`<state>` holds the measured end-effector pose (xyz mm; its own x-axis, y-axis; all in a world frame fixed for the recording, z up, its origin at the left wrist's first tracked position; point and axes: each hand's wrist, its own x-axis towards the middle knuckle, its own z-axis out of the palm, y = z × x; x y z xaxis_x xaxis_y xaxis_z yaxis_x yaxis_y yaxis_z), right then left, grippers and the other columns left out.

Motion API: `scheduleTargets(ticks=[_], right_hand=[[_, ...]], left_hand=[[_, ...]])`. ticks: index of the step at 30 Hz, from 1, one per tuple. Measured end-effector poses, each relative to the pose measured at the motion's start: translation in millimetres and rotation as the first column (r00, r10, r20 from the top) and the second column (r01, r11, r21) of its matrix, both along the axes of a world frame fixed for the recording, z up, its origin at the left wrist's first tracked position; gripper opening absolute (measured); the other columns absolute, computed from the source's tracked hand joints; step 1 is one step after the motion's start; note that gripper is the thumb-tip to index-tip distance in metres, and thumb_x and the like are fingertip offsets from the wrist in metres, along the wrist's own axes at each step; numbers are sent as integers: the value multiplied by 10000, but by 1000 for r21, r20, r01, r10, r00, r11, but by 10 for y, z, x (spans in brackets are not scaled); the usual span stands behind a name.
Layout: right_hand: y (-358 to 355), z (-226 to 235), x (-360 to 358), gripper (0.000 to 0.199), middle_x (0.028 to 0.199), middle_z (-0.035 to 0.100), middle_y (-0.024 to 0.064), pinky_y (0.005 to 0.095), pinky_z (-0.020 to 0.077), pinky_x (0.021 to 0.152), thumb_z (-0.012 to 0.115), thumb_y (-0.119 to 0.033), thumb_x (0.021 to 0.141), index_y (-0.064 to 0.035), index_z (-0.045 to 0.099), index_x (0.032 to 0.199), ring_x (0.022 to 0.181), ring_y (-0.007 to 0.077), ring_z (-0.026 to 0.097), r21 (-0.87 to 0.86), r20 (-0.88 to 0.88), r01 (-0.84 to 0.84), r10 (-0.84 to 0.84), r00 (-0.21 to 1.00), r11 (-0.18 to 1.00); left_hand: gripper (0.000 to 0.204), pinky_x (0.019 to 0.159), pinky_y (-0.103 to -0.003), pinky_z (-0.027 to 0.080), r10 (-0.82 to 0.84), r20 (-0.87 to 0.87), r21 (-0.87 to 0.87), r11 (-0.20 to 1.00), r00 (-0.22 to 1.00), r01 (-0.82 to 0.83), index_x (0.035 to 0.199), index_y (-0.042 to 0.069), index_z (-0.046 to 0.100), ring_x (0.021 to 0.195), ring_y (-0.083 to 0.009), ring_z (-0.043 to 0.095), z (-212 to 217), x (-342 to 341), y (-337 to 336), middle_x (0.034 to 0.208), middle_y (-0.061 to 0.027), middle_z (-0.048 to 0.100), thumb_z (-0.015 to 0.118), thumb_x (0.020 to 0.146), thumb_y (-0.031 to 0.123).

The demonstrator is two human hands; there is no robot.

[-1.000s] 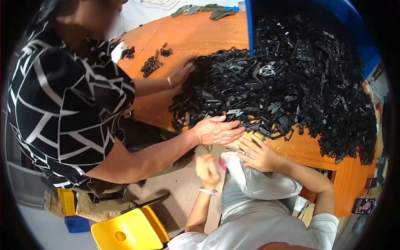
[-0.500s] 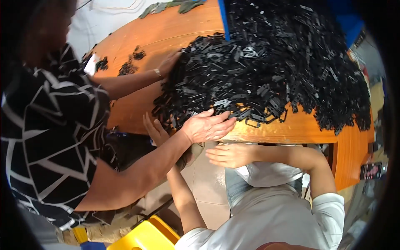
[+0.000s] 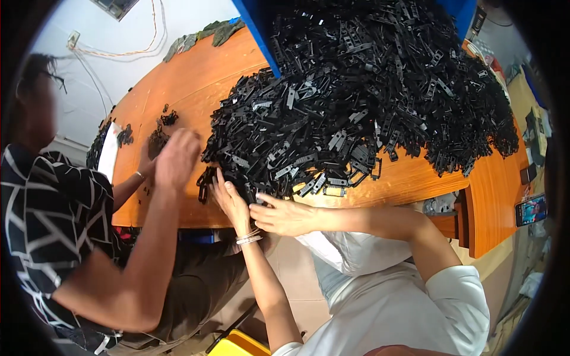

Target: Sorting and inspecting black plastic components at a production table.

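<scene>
A large heap of small black plastic parts (image 3: pixel 297 133) covers much of the wooden table. At the heap's near left edge, my left hand (image 3: pixel 231 202) rests with fingers stretched out, its fingertips touching the parts. My right hand (image 3: pixel 285 215) is just to its right at the table's front edge. The fingers there are extended and slightly apart, close to the loose parts and holding nothing I can see. A co-worker's blurred hand (image 3: pixel 178 157) is left of the heap, and that person's other hand is partly hidden behind it, near small clusters of parts.
The orange-brown table (image 3: pixel 196 77) bends around me. A blue panel (image 3: pixel 256 35) stands at the heap's back left. Gray-green gloves (image 3: pixel 208 35) lie at the far edge. A phone (image 3: pixel 530 210) is at the right. A yellow plastic object (image 3: pixel 237 344) sits low, near my left arm.
My left hand has come up from below the table edge to the heap, and my right hand has moved left. The co-worker's hands have left the heap for the small clusters at left.
</scene>
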<state>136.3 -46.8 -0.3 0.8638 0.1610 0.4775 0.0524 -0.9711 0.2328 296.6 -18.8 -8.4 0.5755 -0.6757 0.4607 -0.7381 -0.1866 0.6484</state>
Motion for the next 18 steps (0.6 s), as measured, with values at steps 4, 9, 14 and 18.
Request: scheduleTargets(ticks=[4,9,14,18], right_hand=[[-159,32,-72,197,1053,536,145,543,185,1013,526,-227,737,-85,580,863,1141,263,414,172,37,-11,5,999,985],[-297,56,-302,229,1068,507,139,555,208,995,564,-291,728,-67,604,756,1169,267,369,265,63,-16,-1,998,964],[-363,73,-550,191,1089,494,147,550,210,993,575,-213,691,-56,597,796,1174,279,362,285,0,1,-1,1000,958],[-433,66,-700,162,1128,486,144,539,230,989,526,-169,726,-71,594,836,1160,276,379,259,-21,23,-18,1000,966]], left_hand=[[483,1024,-470,142,106,-117,69,993,987,-99,1291,196,401,1277,-327,209,1,-186,-146,1362,-191,274,217,919,442],[436,1014,-498,131,183,-108,108,979,977,-171,1282,215,411,1251,-355,229,25,-457,-322,1360,-198,262,256,924,410],[445,1007,-522,133,214,-79,138,970,974,-202,1264,204,432,1244,-409,210,44,-718,-423,1352,-203,283,295,908,433],[423,1007,-515,149,203,-24,104,974,979,-200,1246,194,453,1224,-421,240,2,-839,-509,1319,-208,331,346,899,411]])
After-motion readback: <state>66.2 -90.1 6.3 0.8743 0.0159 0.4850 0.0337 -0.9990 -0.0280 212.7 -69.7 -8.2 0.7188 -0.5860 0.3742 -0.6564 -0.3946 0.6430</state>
